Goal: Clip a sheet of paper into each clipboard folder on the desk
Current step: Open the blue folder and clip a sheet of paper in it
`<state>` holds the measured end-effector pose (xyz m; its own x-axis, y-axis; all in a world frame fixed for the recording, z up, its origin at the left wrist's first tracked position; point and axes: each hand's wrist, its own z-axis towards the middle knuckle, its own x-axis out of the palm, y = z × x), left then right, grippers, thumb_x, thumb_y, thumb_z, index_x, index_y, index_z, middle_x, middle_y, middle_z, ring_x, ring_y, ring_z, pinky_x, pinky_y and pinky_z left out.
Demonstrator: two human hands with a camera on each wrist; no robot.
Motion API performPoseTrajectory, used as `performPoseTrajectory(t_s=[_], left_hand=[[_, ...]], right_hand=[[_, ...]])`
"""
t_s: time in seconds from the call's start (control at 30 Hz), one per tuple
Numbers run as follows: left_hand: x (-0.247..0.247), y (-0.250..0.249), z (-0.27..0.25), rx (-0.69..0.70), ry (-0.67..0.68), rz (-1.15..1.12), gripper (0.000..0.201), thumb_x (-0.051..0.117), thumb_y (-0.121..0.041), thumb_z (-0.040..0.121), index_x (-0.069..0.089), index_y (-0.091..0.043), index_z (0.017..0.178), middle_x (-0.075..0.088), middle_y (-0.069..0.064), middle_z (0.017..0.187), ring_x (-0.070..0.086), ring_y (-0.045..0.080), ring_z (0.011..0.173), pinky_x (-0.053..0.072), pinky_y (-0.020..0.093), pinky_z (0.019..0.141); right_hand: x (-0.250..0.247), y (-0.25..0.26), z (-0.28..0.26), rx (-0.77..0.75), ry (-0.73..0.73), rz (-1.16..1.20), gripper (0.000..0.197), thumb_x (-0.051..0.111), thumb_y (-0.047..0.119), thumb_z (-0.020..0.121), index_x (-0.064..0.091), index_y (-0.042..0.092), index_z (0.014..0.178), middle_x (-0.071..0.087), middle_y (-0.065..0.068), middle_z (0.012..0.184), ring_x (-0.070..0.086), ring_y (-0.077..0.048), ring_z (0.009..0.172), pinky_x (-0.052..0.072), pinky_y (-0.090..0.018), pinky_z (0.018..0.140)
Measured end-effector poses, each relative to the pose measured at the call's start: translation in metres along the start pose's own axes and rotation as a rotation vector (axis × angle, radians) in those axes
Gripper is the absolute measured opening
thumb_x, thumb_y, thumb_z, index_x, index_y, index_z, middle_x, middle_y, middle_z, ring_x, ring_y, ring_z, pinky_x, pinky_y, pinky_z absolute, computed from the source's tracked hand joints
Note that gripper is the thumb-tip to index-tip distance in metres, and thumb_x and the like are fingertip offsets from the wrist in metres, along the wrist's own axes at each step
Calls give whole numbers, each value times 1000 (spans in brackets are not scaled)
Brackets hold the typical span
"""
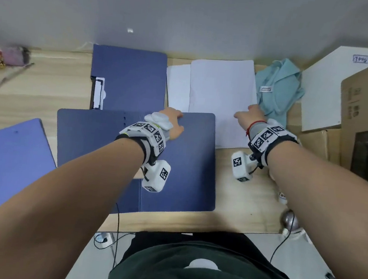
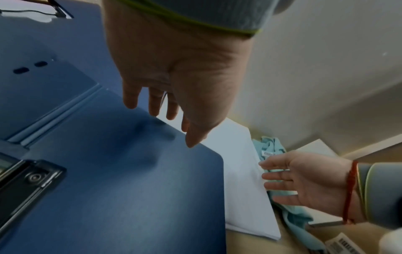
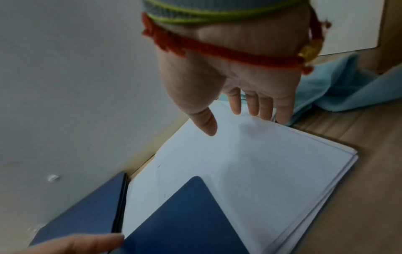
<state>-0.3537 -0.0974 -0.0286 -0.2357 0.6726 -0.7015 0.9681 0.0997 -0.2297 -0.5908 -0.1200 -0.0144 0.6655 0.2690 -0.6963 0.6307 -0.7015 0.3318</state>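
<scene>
An open dark blue clipboard folder [image 1: 182,166] lies in the middle of the desk, its black clip [image 2: 28,178] on the near left part. My left hand [image 1: 174,125] is spread at the folder's far edge with straight fingers [image 2: 152,103], holding nothing. A stack of white paper [image 1: 221,93] lies to the folder's right, partly under its corner [image 3: 191,214]. My right hand [image 1: 247,115] reaches over the stack's right edge, fingers [image 3: 252,106] straight and empty; whether they touch the paper is unclear. A second dark blue folder [image 1: 128,77] lies closed behind, and a light purple one [image 1: 8,156] at the left.
A teal cloth [image 1: 278,87] is bunched right of the paper, touching its edge. Behind it stand a white board [image 1: 322,89] and a cardboard box [image 1: 366,107]. Pink and dark items [image 1: 4,56] lie far left. A small white bottle [image 1: 282,197] sits near the desk's right front.
</scene>
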Motion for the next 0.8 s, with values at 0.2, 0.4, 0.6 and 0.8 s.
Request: performPoseTrajectory(t_s=[0.2, 0.4, 0.6, 0.8], left_hand=[[26, 4, 14, -10, 97, 93, 57, 54, -35, 87, 42, -40, 143, 25, -5, 157, 38, 25, 139, 39, 41, 106], [35, 4, 17, 29, 61, 111, 53, 55, -37, 88, 47, -38, 141, 20, -2, 159, 22, 25, 145, 36, 49, 109], [32, 6, 17, 61, 70, 92, 51, 55, -34, 91, 47, -33, 142, 18, -1, 161, 21, 29, 145, 32, 45, 114], [28, 9, 14, 72, 67, 56, 52, 57, -35, 90, 48, -31, 142, 14, -1, 163, 20, 29, 147, 25, 42, 118]], right_hand=[[6, -4, 17, 12, 24, -7, 41, 64, 18, 85, 54, -4, 119, 62, -18, 115, 54, -25, 61, 37, -24, 45], [9, -8, 36, 25, 67, 58, 63, 72, 26, 82, 47, -1, 133, 57, -15, 130, 61, -31, 99, 43, -26, 63], [19, 0, 36, -62, 140, 192, 41, 76, 19, 78, 63, 10, 116, 67, -5, 112, 64, -23, 100, 51, -31, 86], [21, 5, 31, -138, 116, 150, 29, 62, 7, 86, 63, 8, 114, 66, -10, 105, 61, -24, 95, 48, -27, 80]])
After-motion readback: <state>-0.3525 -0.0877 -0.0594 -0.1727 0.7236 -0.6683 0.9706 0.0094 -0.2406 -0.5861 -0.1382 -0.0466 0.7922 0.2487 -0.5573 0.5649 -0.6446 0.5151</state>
